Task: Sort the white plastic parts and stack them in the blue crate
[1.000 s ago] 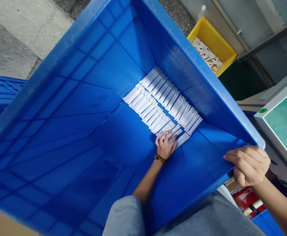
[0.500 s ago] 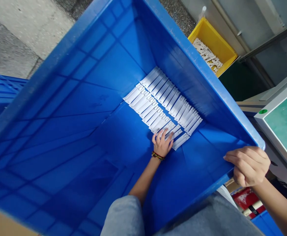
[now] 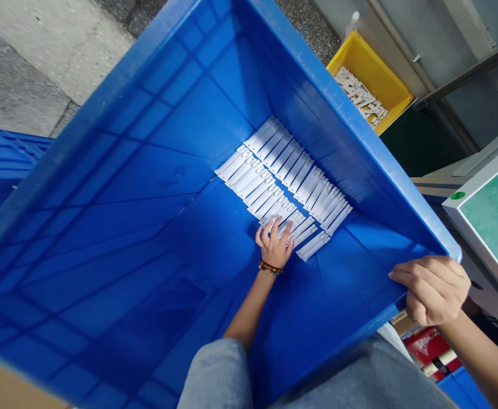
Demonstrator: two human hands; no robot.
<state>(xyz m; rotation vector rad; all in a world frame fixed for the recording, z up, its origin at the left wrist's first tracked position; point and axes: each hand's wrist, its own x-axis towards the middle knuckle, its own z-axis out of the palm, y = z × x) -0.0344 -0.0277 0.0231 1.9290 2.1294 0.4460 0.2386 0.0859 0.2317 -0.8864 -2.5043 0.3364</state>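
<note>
Head view: your left hand [image 3: 274, 244] lies open inside the big blue bin [image 3: 146, 119], with its fingers spread apart and touching the white strips [image 3: 283, 190]. The strips lie side by side in two rows on the bin floor, by the far wall. Your right hand [image 3: 432, 289] is clamped on the bin's edge. Past the bin sits a yellow box [image 3: 370, 62] holding white pieces [image 3: 360, 95].

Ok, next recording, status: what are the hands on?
Left hand spread on white perforated strips. Right hand gripping edge of blue plastic crate. Strips in rows, only left hand over them.
</note>
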